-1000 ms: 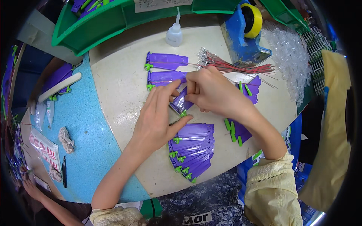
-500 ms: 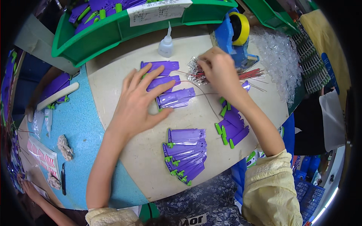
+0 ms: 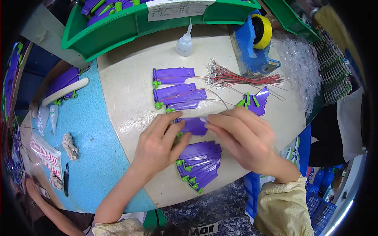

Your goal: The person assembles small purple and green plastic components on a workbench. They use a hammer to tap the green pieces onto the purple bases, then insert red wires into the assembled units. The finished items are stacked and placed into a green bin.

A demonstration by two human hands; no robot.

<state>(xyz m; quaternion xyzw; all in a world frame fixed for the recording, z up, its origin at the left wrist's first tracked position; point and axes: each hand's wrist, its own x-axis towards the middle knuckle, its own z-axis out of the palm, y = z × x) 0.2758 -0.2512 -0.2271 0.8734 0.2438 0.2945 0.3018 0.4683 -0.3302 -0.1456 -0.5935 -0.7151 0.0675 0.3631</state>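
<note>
A purple plastic piece (image 3: 195,126) with a green end lies on the pale table top. My left hand (image 3: 155,143) grips it at its left end, fingertips pressing its edges. At its right end my right hand (image 3: 246,135) is closed in a pinch; a small whitish tip shows there, too small to name. Just beyond, several similar purple pieces (image 3: 173,74) lie in a column with thin wires running off them. A fan of overlapping purple pieces (image 3: 201,161) with green tips sits nearer me. A bundle of red and dark wires (image 3: 252,80) with clear ends lies beyond my right hand.
Behind stand a green bin (image 3: 134,33) of purple and green parts, a white dropper bottle (image 3: 184,44) and a blue tape dispenser (image 3: 248,47). Clear plastic bits (image 3: 293,63) heap at right. At left lie a knife (image 3: 66,179) and a crumpled rag (image 3: 69,146). Another person's hand (image 3: 32,188) shows lower left.
My left hand has come nearer, off the column and onto a purple piece above the fan. My right hand has left the wire bundle and moved nearer, to that piece's right end.
</note>
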